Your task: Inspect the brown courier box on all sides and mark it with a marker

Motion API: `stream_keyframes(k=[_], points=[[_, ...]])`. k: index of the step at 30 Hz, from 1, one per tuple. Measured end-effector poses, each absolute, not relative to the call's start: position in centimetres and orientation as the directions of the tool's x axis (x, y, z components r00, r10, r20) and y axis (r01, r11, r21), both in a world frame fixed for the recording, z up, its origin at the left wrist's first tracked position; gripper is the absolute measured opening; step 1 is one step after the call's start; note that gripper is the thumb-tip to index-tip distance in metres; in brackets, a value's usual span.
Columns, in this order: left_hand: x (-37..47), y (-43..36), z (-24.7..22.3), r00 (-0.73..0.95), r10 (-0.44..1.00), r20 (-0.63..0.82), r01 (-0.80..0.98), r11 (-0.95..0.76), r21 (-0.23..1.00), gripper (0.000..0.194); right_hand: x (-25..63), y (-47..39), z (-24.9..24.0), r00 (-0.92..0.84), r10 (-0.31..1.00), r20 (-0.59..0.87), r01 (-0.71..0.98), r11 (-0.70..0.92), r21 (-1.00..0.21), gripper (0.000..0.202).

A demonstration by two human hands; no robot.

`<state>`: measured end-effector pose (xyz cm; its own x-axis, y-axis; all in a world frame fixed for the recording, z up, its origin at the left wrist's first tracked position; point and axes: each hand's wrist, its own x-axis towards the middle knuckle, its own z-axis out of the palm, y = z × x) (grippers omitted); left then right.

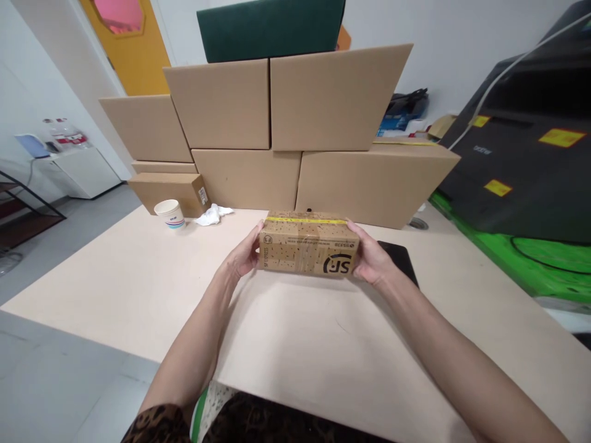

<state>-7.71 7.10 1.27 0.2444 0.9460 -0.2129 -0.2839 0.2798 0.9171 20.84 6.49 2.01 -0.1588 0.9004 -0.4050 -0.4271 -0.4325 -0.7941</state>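
Observation:
A small brown cardboard box (307, 249) with a black "SF" mark and a yellow strip along its top edge is between my two hands. My left hand (244, 253) grips its left end, the fingers partly hidden behind it. The right end is held by my right hand (370, 253), thumb near the top corner. The box sits on or just over the pale table (295, 344); I cannot tell whether it touches. Clear packing tape crosses its front face. Just beyond my right hand lies a flat black object (401, 261), partly covered by the hand and forearm.
Large cardboard boxes (341, 98) are stacked along the back, a dark green box (272, 31) on top. At back left are a paper cup (170, 214), a crumpled tissue (213, 214) and a flat brown box (170, 192). A big black case (530, 147) stands at right.

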Motion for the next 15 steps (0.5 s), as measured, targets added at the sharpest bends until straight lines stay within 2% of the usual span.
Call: stream_keyframes(k=[3, 7, 10, 15], points=[[-7.7, 6.9, 1.4, 0.288, 0.922, -0.259, -0.284, 0.340, 0.897, 0.064, 21.0, 6.5, 2.2, -0.121, 0.938, -0.325, -0.437, -0.345, -0.831, 0.038], [-7.5, 6.6, 1.6, 0.312, 0.943, -0.116, -0.413, 0.245, 0.877, 0.059, 21.2, 6.3, 2.5, -0.083, 0.979, -0.185, -0.420, -0.203, -0.884, 0.038], [-7.5, 6.4, 1.9, 0.249, 0.962, -0.109, -0.427, 0.210, 0.879, 0.056, 21.5, 6.1, 2.5, -0.136, 0.981, -0.140, -0.381, -0.183, -0.906, 0.040], [-7.3, 6.2, 2.0, 0.262, 0.942, -0.210, -0.317, 0.289, 0.903, 0.055, 23.0, 5.5, 1.4, -0.205, 0.964, -0.171, -0.305, -0.228, -0.925, 0.032]])
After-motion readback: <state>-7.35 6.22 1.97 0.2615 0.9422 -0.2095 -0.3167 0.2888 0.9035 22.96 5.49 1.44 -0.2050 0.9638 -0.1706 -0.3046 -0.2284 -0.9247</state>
